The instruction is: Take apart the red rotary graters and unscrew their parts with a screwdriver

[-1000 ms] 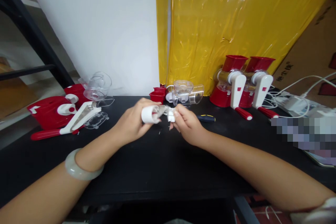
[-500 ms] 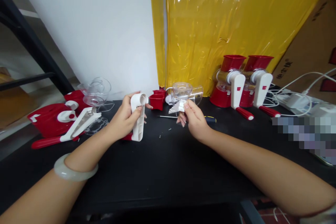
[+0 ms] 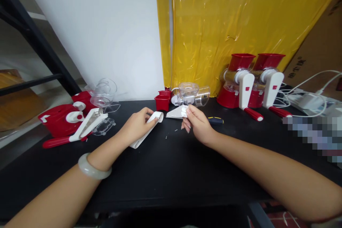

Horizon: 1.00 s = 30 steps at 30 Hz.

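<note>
yellow film is hanging glossy and wrinkled beside a smooth white panel, behind a matte black table. the left hand is gripping a hollow, round-ended white crank, which is slanting down to the left, on or just above the table. the right hand is pinching a white piece, its flat triangular part pointing left, near a red cup. red-and-white grinders with clear barrels are standing at right. a brown carton is carrying dark characters, too blurred to read.
</note>
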Motion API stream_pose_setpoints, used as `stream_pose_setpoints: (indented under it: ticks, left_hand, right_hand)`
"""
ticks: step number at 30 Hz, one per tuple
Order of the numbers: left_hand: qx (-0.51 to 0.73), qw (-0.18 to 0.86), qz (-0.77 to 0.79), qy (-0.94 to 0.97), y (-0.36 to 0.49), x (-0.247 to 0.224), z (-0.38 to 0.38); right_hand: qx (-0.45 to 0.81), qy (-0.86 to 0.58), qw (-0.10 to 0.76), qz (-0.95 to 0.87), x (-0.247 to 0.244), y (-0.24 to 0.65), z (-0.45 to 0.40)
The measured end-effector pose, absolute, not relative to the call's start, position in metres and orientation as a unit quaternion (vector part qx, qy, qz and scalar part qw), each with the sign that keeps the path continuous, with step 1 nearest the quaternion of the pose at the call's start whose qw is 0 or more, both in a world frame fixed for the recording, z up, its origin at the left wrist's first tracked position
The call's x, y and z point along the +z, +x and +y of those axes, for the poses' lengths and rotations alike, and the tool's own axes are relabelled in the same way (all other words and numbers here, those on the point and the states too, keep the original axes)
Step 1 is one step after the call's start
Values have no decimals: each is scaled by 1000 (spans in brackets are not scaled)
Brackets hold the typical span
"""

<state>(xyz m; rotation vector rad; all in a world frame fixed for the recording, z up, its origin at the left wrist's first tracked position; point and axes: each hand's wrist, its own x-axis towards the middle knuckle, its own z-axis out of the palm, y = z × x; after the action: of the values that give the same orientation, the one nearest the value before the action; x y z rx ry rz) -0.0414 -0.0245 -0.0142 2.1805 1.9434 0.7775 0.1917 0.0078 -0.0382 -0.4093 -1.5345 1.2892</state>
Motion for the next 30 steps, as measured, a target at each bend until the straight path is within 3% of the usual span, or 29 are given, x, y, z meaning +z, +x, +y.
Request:
stream_pose_setpoints:
  ticks: [6,12,25,30]
  left_hand:
    - [240,66,621,744,-39,-15,-27]
    - [326,-30,534,779,-28,-2,-36]
    - [336,25,466,818,-25,5,-40]
    - [365,93,474,796,-26,6,-39]
  right_hand:
    - [567,-162,485,-646,-38,191,7]
    - [590,-119,479,-640,-38,190,10]
    - [581,-138,452,-662,-44,190,16]
    - [573,-149,442,-674,-45,191,20]
